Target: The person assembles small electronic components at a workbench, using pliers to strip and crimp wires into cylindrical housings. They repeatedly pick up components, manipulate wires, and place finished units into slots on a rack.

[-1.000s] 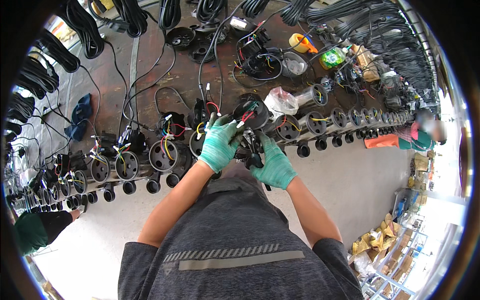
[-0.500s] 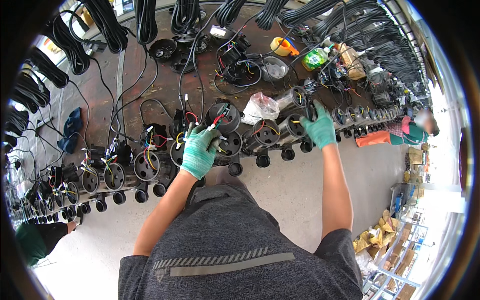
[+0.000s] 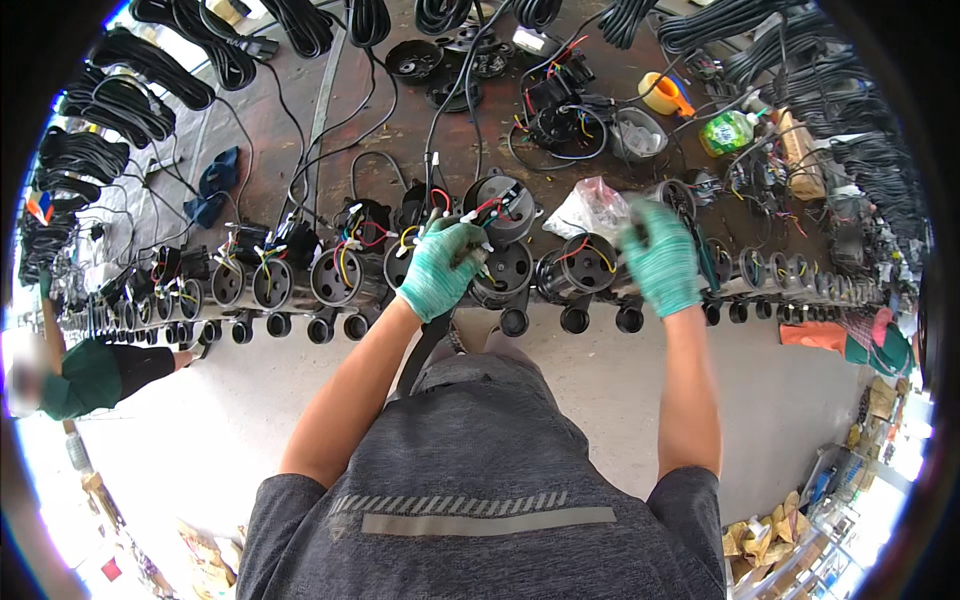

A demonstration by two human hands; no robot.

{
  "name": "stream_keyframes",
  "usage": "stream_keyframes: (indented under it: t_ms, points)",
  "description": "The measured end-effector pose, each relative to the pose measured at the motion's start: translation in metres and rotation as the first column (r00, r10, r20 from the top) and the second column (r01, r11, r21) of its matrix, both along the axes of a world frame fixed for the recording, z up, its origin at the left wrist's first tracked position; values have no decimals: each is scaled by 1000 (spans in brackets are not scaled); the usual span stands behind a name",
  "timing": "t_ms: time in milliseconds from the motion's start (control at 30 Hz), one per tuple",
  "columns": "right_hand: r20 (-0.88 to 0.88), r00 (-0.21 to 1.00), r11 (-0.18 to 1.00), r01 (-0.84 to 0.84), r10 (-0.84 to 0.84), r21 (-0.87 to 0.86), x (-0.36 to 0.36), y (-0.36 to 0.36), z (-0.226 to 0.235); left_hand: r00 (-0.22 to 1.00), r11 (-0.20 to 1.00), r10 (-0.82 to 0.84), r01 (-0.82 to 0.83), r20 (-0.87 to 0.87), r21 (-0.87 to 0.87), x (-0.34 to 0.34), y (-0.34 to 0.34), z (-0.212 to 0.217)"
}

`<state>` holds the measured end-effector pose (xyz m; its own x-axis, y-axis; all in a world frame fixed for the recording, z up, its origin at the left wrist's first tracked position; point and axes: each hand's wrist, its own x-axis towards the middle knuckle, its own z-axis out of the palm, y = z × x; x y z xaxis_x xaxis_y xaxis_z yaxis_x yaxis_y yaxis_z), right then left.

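My left hand (image 3: pixel 443 268), in a green knit glove, is closed at the front row of black motor housings. Its fingers are curled around thin wires with white connectors (image 3: pixel 468 216), beside an upturned round black housing (image 3: pixel 505 205) with red and black leads. Just below is an open housing with holes in its end (image 3: pixel 502 270). My right hand (image 3: pixel 662 262), gloved the same way, is smeared by motion and covers part of the row. To its left are a housing with red and yellow wires (image 3: pixel 588 262) and a clear plastic bag (image 3: pixel 590 210).
Bundled black cables (image 3: pixel 130 60) hang along the table's far edge. Behind the row lie an orange-yellow tape roll (image 3: pixel 662 95), a green bottle (image 3: pixel 728 132), a clear cup (image 3: pixel 638 135) and a dark blue cloth (image 3: pixel 212 188). Other people (image 3: pixel 90 375) are at both ends.
The view has swung, so the table sits farther right in the picture. My right hand has moved leftward along the housings, its spread fingers now blurred. My left hand stays at the wires.
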<state>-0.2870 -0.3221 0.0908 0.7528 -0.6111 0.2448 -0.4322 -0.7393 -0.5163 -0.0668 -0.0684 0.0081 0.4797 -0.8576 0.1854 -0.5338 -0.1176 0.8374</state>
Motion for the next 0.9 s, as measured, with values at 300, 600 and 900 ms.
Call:
stream_keyframes:
  t_ms: [300,600,900]
  points:
    - [-145,947,953,-269,288,136,79,75,-42,995,999,36,-33,-95,37,-1,-1,-1]
    - [-29,971,971,-237,237,-18,80,76,-60,976,986,166,-163,-139,27,-11,0,-4]
    - [-255,919,933,-339,302,-118,83,81,-39,982,983,180,-179,46,-31,-7,1,-10]
